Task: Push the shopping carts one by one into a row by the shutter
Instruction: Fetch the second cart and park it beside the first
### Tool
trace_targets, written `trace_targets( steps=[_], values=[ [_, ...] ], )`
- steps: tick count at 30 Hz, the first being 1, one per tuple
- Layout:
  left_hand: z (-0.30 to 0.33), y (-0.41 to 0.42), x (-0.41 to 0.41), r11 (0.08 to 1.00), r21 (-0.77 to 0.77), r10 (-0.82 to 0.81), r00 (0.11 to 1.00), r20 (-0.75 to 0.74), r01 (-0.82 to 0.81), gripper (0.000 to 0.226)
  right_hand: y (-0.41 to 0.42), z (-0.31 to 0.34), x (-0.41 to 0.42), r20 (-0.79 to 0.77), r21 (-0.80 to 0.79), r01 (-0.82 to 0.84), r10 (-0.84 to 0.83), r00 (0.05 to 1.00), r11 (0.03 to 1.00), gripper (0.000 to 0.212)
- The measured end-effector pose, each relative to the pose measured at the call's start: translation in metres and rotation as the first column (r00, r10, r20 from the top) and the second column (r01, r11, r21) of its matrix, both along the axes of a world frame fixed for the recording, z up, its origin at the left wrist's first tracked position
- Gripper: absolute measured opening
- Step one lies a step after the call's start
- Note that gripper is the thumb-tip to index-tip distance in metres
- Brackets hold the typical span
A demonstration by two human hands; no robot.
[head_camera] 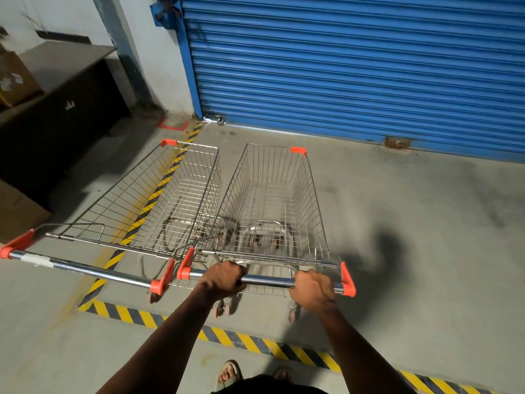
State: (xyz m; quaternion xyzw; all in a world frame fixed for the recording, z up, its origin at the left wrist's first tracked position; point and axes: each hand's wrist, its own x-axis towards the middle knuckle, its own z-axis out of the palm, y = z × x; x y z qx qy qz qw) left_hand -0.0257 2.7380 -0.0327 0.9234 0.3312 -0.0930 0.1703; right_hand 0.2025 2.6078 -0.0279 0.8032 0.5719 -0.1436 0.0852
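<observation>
Two empty wire shopping carts with orange corner caps stand side by side, noses toward the blue roller shutter (355, 69). The right cart (270, 200) is straight ahead of me. My left hand (223, 280) and my right hand (312, 288) are both closed around its chrome handle bar (267, 280). The left cart (147, 194) stands next to it, angled slightly left, its handle (85, 268) untouched and wrapped with a strip of pale tape. The two carts' handle ends nearly touch.
Yellow-and-black hazard tape (255, 345) marks the concrete floor in front of me and runs under the left cart. A dark counter (65, 89) and cardboard boxes (17, 78) stand at the left. Bare floor lies right of the carts. My sandalled foot (228, 375) shows below.
</observation>
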Motion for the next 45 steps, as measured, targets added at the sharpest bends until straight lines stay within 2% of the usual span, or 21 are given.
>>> trace_targets(
  steps=[14, 28, 33, 35, 37, 39, 41, 45],
  values=[
    [0.000, -0.005, -0.003, 0.997, 0.071, -0.038, 0.999, -0.001, 0.038, 0.019, -0.011, -0.005, -0.007, -0.049, -0.042, 0.017, -0.019, 0.999, 0.999, 0.024],
    [0.002, -0.012, 0.003, 1.000, 0.007, -0.027, 0.999, -0.023, 0.027, 0.026, -0.017, -0.007, 0.004, -0.025, -0.015, 0.001, -0.001, 1.000, 1.000, 0.029],
    [0.000, -0.015, -0.006, 0.994, 0.099, -0.050, 0.997, 0.051, 0.044, 0.055, -0.018, -0.003, 0.008, -0.026, -0.002, -0.061, 0.061, 0.998, 0.998, 0.046],
    [0.003, -0.008, -0.016, 0.989, 0.142, -0.056, 0.993, 0.108, 0.040, 0.072, -0.015, 0.004, 0.007, -0.007, -0.040, -0.110, 0.110, 0.994, 0.993, 0.068],
    [0.014, -0.001, -0.035, 0.980, 0.193, -0.084, 0.977, 0.196, 0.045, 0.080, -0.009, 0.014, -0.004, 0.028, -0.052, -0.166, 0.168, 0.985, 0.985, 0.090],
    [0.026, 0.009, -0.064, 0.967, 0.248, -0.123, 0.955, 0.271, 0.054, 0.083, 0.001, 0.029, -0.030, 0.047, 0.022, -0.198, 0.197, 0.979, 0.980, 0.098],
    [0.036, 0.023, -0.100, 0.957, 0.284, -0.159, 0.935, 0.318, 0.066, 0.080, 0.017, 0.044, -0.070, 0.048, 0.149, -0.207, 0.202, 0.978, 0.967, 0.095],
    [0.041, 0.058, -0.190, 0.946, 0.319, -0.182, 0.912, 0.368, 0.060, 0.076, 0.054, 0.049, -0.168, 0.034, 0.348, -0.242, 0.246, 0.969, 0.906, 0.066]
  ],
)
